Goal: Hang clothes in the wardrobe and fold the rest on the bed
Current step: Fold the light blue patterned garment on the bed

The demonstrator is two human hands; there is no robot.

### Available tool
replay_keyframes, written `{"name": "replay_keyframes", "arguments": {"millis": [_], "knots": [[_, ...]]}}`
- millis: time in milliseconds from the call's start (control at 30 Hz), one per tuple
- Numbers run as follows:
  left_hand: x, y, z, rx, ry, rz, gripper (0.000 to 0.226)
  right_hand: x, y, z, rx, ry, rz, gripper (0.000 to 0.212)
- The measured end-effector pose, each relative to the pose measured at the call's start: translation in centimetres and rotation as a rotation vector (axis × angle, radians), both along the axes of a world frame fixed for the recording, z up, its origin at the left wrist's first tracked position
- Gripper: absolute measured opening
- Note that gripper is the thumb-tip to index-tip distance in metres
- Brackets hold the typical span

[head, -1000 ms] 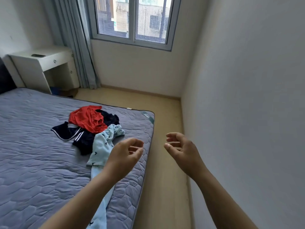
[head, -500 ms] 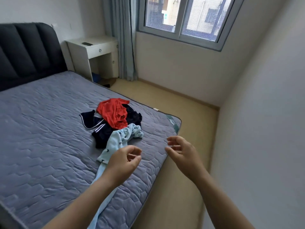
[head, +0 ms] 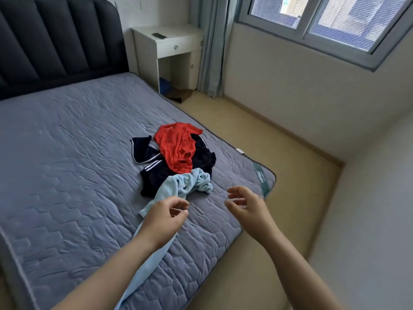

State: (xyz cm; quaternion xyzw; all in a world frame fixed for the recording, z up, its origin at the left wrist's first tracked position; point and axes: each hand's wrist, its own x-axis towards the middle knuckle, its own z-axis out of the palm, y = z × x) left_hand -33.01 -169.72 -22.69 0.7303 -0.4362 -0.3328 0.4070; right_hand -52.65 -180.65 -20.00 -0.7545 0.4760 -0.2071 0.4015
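A small heap of clothes lies near the foot corner of the bed [head: 67, 175]: a red shirt [head: 176, 146] on top, dark navy garments with white stripes [head: 154, 171] under it, and a light blue garment [head: 178, 186] trailing toward me. My left hand [head: 165, 220] hovers above the light blue garment with fingers loosely curled and holds nothing. My right hand [head: 248, 206] hangs over the bed's edge to the right, fingers loosely curled and empty. The wardrobe is out of view.
A dark padded headboard [head: 58, 41] stands at the far left. A white bedside table [head: 169, 45] sits by the curtain [head: 212, 48] under the window [head: 324, 19]. A strip of floor [head: 279, 164] runs between bed and wall.
The view has swung left, so the headboard and more of the bed show. Both hands stay loosely curled and empty, now over the bed's foot near the light blue garment.
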Motion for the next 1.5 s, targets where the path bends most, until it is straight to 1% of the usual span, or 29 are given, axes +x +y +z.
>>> {"name": "replay_keyframes", "arguments": {"millis": [200,333,400,500,633,700,767,900,967,1133,1233,1367,1500], "knots": [[1.6,-5.1,-1.6,0.070,-0.034,0.168,0.013,3.3,-8.2,-2.6,0.046,0.041,0.162,0.025],[1.8,-8.1,-3.4,0.112,-0.024,0.361,0.011,6.4,-13.8,-4.5,0.103,0.070,0.345,0.026],[1.7,-8.5,-4.3,0.130,-0.006,0.425,0.014,7.7,-15.7,-5.5,0.115,0.092,0.403,0.025],[2.2,-9.0,-6.6,0.155,0.007,0.567,0.022,10.8,-18.4,-7.9,0.159,0.174,0.543,0.025],[2.8,-8.2,-9.5,0.207,0.039,0.712,0.031,13.7,-19.6,-11.7,0.165,0.285,0.698,0.029],[3.2,-7.8,-11.2,0.229,0.080,0.767,0.030,15.0,-19.8,-14.2,0.177,0.351,0.753,0.031],[4.0,-7.4,-13.6,0.254,0.112,0.810,0.025,16.6,-19.7,-17.0,0.168,0.415,0.814,0.034],[6.0,-6.9,-18.4,0.321,0.132,0.848,0.014,19.7,-19.4,-22.8,0.112,0.499,0.903,0.046],[7.1,-6.7,-21.4,0.347,0.153,0.864,0.012,21.5,-19.2,-26.3,0.064,0.537,0.926,0.047],[9.1,-6.2,-28.2,0.410,0.185,0.881,0.010,25.8,-19.7,-34.6,-0.078,0.652,0.981,0.047],[10.5,-6.4,-32.2,0.453,0.203,0.885,0.011,28.9,-21.3,-39.1,-0.189,0.715,0.981,0.051],[13.0,-7.8,-35.8,0.472,0.190,0.880,0.017,32.5,-24.1,-43.5,-0.260,0.802,0.929,0.064],[14.3,-9.5,-38.6,0.426,0.246,0.854,0.016,34.4,-25.9,-46.9,-0.304,1.012,1.077,0.084]]}}
